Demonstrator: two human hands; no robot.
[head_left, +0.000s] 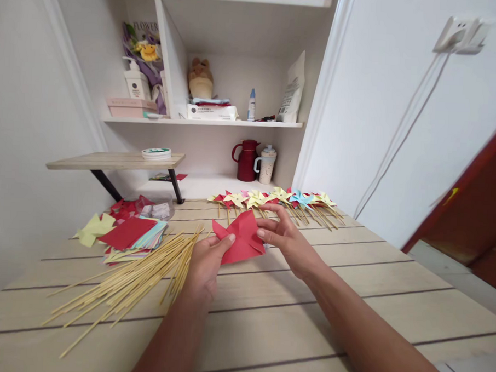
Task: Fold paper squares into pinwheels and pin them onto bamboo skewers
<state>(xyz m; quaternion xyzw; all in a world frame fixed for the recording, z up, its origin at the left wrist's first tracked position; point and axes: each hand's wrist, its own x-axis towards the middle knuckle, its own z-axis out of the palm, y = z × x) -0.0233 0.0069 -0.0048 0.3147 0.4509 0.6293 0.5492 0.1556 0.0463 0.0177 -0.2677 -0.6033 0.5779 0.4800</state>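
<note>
A folded red paper (pixel 239 239) is held up just above the wooden table (pixel 351 278), with flaps bent toward its middle. My left hand (pixel 207 261) grips its lower left corner, thumb on top. My right hand (pixel 284 236) pinches its right side with fingertips on the folds. A loose pile of thin bamboo sticks (pixel 141 277) lies to the left of my left hand. A stack of coloured paper squares (pixel 133 236) with a red sheet on top sits beyond the sticks.
A row of finished paper pinwheels (pixel 272 201) on sticks lies along the table's far edge. A red jug (pixel 247 159) and a speckled cup (pixel 266 165) stand on the white shelf behind. A small raised wooden shelf (pixel 113 161) is at the back left. A wall stands to the right.
</note>
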